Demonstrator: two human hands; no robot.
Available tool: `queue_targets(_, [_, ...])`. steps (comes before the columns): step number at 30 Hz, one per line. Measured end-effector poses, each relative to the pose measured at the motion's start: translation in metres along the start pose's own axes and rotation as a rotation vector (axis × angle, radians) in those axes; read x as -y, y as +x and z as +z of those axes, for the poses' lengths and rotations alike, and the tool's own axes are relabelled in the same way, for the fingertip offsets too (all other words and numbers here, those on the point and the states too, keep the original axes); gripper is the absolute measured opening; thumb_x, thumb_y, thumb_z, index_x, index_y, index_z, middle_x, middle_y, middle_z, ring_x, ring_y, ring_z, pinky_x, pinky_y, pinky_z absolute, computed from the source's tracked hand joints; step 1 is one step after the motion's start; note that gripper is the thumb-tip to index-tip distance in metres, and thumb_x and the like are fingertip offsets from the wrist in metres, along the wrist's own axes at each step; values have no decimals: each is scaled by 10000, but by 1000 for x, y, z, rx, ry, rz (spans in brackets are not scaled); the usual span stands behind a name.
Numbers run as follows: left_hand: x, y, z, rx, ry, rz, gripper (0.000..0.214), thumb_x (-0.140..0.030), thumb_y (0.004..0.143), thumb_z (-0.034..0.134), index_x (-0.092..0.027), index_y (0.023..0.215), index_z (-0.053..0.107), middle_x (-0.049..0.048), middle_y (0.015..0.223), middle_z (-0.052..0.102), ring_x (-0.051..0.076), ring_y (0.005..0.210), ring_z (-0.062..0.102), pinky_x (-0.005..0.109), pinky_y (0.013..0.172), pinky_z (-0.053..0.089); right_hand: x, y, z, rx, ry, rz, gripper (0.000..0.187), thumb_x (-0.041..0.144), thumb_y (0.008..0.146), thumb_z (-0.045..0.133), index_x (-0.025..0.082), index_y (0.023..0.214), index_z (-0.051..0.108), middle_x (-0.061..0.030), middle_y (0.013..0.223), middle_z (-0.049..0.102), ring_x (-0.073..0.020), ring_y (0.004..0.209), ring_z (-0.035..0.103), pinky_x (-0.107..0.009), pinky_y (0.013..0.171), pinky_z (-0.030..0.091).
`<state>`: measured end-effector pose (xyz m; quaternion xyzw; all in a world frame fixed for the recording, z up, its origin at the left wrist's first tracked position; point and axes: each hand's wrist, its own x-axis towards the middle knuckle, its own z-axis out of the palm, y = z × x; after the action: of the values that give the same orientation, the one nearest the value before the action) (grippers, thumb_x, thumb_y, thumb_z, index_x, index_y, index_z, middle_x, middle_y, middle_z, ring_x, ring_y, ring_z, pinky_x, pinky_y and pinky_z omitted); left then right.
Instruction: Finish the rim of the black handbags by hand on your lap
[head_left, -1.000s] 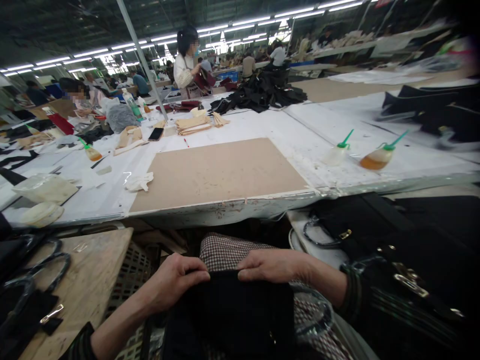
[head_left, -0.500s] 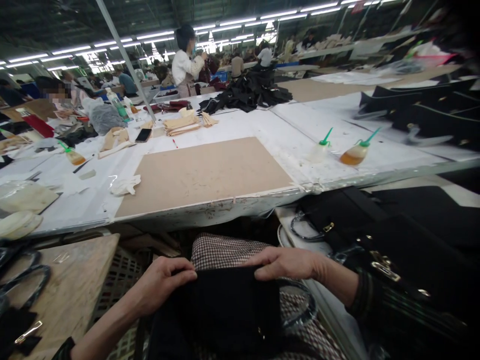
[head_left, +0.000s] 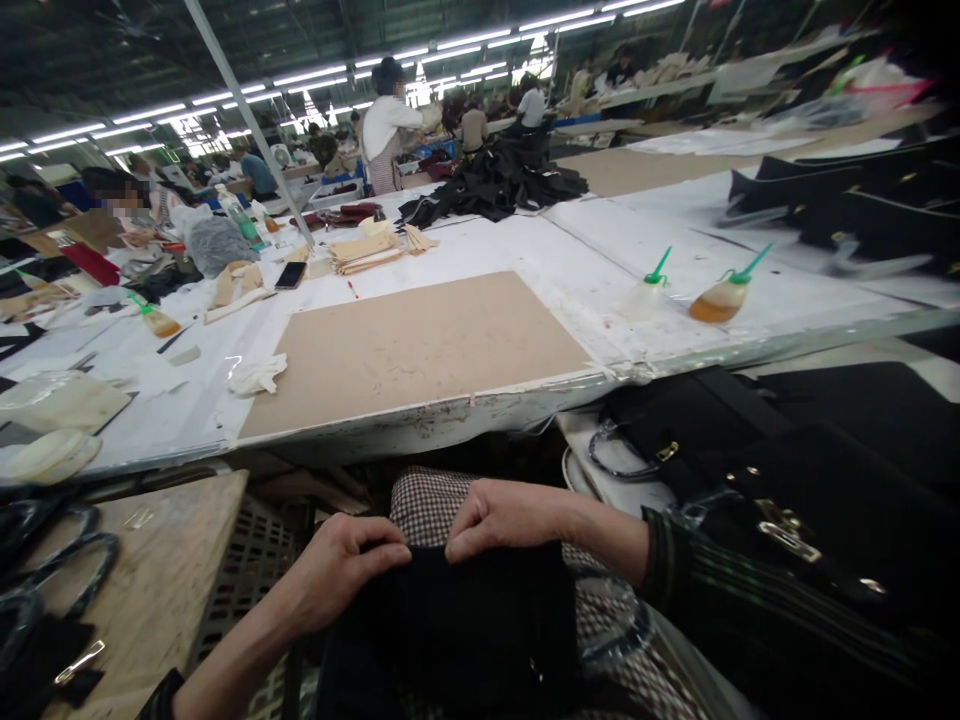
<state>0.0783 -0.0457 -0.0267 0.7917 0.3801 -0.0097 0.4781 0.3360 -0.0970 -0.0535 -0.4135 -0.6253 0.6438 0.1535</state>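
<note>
A black bag piece (head_left: 465,640) lies on my lap over checked trousers (head_left: 431,500). My left hand (head_left: 341,570) pinches its top edge on the left, fingers curled over the rim. My right hand (head_left: 502,520) grips the same top edge just beside it, fingers bent down over the fabric. The two hands sit close together, almost touching. The lower part of the black piece runs out of view at the bottom.
A white worktable (head_left: 187,410) with a brown board (head_left: 420,345) stands ahead. Two green-capped glue bottles (head_left: 716,295) sit at its right. Black handbags (head_left: 772,480) pile at my right, a wooden stool (head_left: 142,590) at my left. A person (head_left: 386,125) stands far behind.
My right hand has slid left along the top edge of the black piece, closing the gap to my left hand. The view has shifted slightly.
</note>
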Motion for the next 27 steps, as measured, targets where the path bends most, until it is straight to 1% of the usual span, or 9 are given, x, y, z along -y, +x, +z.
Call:
queue_targets(3, [2, -1, -1, 5, 1, 3, 323, -445, 877, 594, -157, 814, 725, -17, 732, 620, 137, 715, 521, 210, 661, 381, 4, 14, 4, 7, -37, 29, 388, 526, 783, 700, 142, 801, 757, 37, 599, 554, -98, 528, 450, -196, 466, 354])
queue_targets(5, [5, -4, -3, 8, -19, -16, 337, -460, 881, 588, -155, 818, 718, -17, 734, 615, 134, 711, 516, 210, 658, 381, 1, 13, 2, 15, -13, 42, 374, 512, 794, 688, 142, 790, 742, 40, 599, 544, -95, 523, 442, -197, 466, 348])
queue_targets(10, [12, -12, -5, 12, -94, -59, 357, -484, 874, 592, -152, 822, 712, -11, 737, 618, 140, 716, 518, 209, 658, 387, -25, -24, -18, -39, 77, 11, 347, 427, 819, 670, 124, 649, 671, 58, 575, 447, -85, 546, 380, -215, 542, 337])
queue_targets(12, [13, -11, -4, 9, -102, -56, 353, -483, 872, 594, -154, 820, 713, -11, 737, 618, 141, 718, 519, 210, 663, 388, -34, -42, -24, -85, 151, 38, 330, 435, 818, 671, 121, 723, 713, 36, 631, 526, -110, 601, 454, -233, 610, 387])
queue_targets(14, [13, -9, -4, 7, -106, -54, 350, -483, 871, 596, -158, 818, 713, -12, 741, 623, 143, 725, 524, 212, 669, 388, -39, -57, -27, -128, 230, 64, 347, 451, 825, 662, 124, 901, 754, -16, 771, 642, -157, 715, 556, -268, 699, 443])
queue_targets(17, [12, -5, -3, 9, -106, -51, 348, -483, 867, 599, -159, 816, 717, -11, 749, 632, 148, 737, 537, 215, 675, 390, -37, -65, -25, -177, 255, 55, 404, 462, 855, 632, 138, 1068, 745, -71, 965, 710, -207, 882, 621, -317, 820, 471])
queue_targets(21, [8, -2, -3, 10, -106, -38, 341, -472, 866, 600, -155, 808, 709, -11, 750, 629, 148, 737, 534, 214, 678, 394, -27, -54, -16, -227, 163, 13, 377, 452, 817, 692, 165, 1052, 760, -47, 958, 740, -209, 894, 646, -305, 844, 478])
queue_targets(24, [4, -1, -1, 5, -84, -38, 347, -474, 865, 595, -150, 799, 702, -8, 745, 620, 150, 734, 527, 216, 671, 393, -19, -35, -8, -224, 96, -40, 345, 436, 767, 741, 172, 988, 775, -23, 888, 742, -200, 829, 645, -266, 753, 484])
queue_targets(27, [1, -1, 0, -2, -38, -34, 337, -463, 869, 593, -153, 806, 710, -5, 757, 635, 155, 748, 536, 220, 686, 393, -11, -16, 0, -289, -61, -83, 290, 446, 769, 740, 166, 835, 775, 11, 718, 683, -157, 691, 586, -226, 610, 426])
